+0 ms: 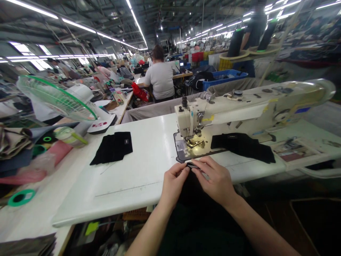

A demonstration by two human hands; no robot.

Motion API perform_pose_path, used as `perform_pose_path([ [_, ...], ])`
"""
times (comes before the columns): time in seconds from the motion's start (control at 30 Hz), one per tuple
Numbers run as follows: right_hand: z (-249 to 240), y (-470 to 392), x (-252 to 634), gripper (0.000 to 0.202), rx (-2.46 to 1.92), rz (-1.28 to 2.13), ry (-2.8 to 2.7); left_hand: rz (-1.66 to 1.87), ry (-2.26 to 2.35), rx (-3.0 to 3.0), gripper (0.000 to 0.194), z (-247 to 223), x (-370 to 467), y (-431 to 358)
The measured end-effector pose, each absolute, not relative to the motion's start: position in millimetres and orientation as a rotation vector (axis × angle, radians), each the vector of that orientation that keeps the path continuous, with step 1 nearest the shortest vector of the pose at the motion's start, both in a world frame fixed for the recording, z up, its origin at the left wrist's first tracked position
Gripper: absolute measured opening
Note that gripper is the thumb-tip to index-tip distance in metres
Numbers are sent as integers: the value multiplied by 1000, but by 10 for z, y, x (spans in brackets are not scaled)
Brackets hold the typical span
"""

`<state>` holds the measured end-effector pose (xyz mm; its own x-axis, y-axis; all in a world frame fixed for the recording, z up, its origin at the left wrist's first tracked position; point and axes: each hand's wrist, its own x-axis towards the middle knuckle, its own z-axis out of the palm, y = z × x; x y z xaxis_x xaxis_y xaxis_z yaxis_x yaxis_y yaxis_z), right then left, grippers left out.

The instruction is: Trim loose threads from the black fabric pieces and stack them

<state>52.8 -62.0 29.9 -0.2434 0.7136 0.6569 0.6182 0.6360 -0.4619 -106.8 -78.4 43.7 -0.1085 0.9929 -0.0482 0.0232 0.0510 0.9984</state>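
Pinching small black piece (190,165) in fingertips of both hands, left hand (172,181) and right hand (217,179) close together. Piece at near edge of white table (144,170), just before sewing machine (226,103). Labelled black cloth (245,146) right of needle; second black cloth (112,146) lying left. Green-rimmed fan (57,97) farther left; co-worker (160,80) seated beyond.
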Motion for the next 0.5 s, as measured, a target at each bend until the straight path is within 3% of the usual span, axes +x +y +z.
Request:
perform_pose_path([
  [0.5,305,-615,536,27,-1046,57,-2003,1232,1359,1136,18,441,-1049,-787],
])
